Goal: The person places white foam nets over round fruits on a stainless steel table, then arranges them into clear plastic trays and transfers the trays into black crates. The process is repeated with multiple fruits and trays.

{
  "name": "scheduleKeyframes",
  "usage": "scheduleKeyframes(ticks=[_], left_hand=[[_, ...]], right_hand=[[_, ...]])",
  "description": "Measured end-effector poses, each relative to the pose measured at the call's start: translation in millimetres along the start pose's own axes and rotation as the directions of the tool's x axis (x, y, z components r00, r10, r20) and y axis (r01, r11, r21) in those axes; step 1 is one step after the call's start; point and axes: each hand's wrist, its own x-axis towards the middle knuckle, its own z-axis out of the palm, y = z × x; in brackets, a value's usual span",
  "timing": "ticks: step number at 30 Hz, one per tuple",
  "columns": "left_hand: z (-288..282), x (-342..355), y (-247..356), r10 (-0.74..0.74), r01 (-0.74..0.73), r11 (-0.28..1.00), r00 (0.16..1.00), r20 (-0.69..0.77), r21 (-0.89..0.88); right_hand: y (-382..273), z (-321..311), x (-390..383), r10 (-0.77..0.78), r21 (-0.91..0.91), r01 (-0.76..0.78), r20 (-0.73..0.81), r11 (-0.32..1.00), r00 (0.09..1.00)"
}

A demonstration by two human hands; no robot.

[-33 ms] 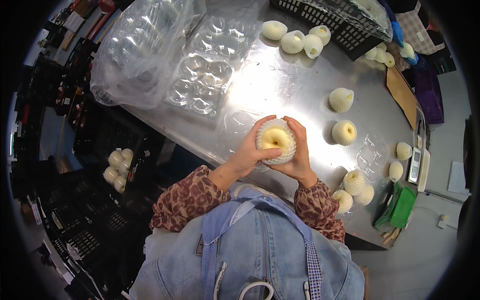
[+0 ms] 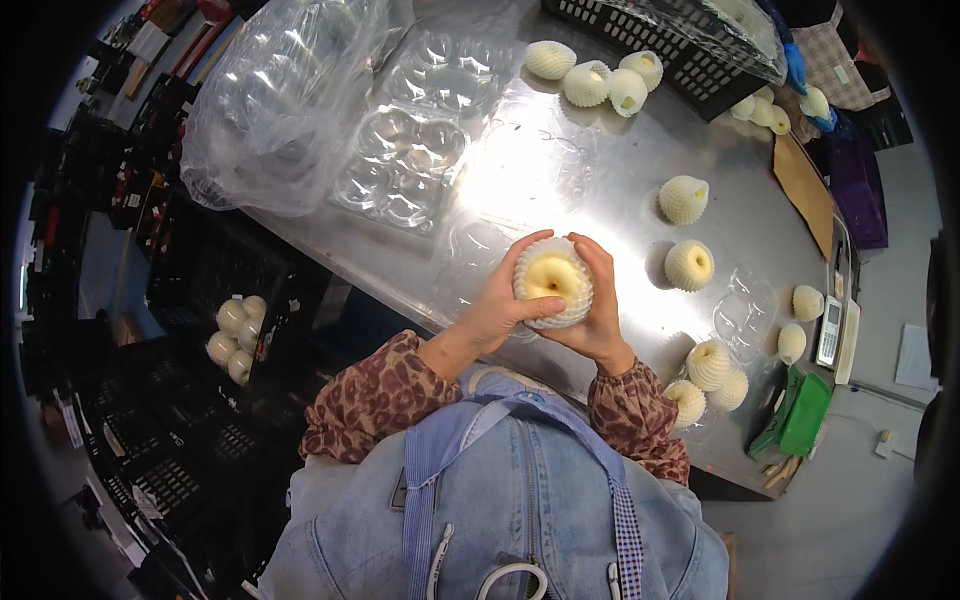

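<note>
Both my hands hold a pale yellow apple [image 2: 558, 272] in a white foam net, above the table's near edge, its dimpled end facing up. My left hand [image 2: 500, 300] wraps its left side, with the thumb across the front. My right hand [image 2: 600, 310] cups the right side, its fingertips at the far rim of the net; its thumb is mostly hidden. Under and beside my hands lies an open clear plastic tray [image 2: 468, 265]. Two netted fruits, one nearer [image 2: 688, 266] and one farther [image 2: 684, 200], stand right of my hands.
Stacked clear clamshell trays [image 2: 400, 170] and a big plastic bag [image 2: 270, 120] are at left on the metal table [image 2: 630, 150]. More netted fruits [image 2: 586, 84] stand near a black crate [image 2: 660, 40]. At right are a green basket [image 2: 803, 415] and another person's blue-gloved hand [image 2: 795, 70].
</note>
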Motion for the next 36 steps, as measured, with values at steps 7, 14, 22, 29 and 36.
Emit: scheduleKeyframes(ticks=[7, 14, 22, 29, 36], left_hand=[[-8.6, -1.1, -4.3, 0.084, -0.08, 0.928, 0.996, 0.005, 0.363], [-107.6, -24.5, -5.9, 0.35, 0.103, 0.619, 0.852, -0.39, 0.778], [-159.0, -40.4, -48.3, 0.321, 0.281, 0.54, 0.802, -0.503, 0.793], [-162.4, -37.2, -55.7, 0.349, 0.168, 0.674, 0.785, -0.512, 0.719], [-167.8, -36.6, -66.5, 0.39, 0.143, 0.669, 0.767, -0.509, 0.73]], right_hand=[[-7.2, 7.8, -6.8, 0.308, 0.34, -0.301, 0.034, 0.891, 0.951], [-11.4, 10.2, -9.0, 0.544, 0.57, -0.493, 0.095, 0.657, 0.834], [-8.3, 50.1, 3.2, 0.36, 0.296, -0.422, 0.242, 0.857, 0.901], [-4.6, 92.2, 16.0, 0.125, -0.015, -0.129, 0.37, 0.992, 0.921], [-1.7, 110.6, 9.3, 0.272, -0.327, -0.113, 0.495, 0.938, 0.825]])
